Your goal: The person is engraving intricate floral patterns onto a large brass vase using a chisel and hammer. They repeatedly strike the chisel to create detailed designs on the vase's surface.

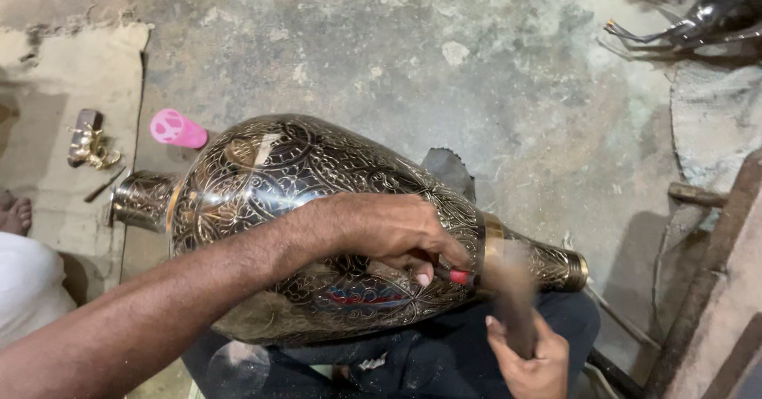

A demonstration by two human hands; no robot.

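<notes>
On a concrete floor (508,90), left-hand fingers (425,268) pinch a red-tipped tool (462,277) against the engraved vase (317,209).

No labels, signs or screens show anywhere. The one possible package is a small pink container (178,128) with white patches, lying on its side on the far left floor; perhaps a plastic tube.

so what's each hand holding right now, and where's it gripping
The left hand pinches a thin red-tipped tool near its end against the engraved metal vase. The right hand grips a blurred mallet by its lower handle.
</notes>
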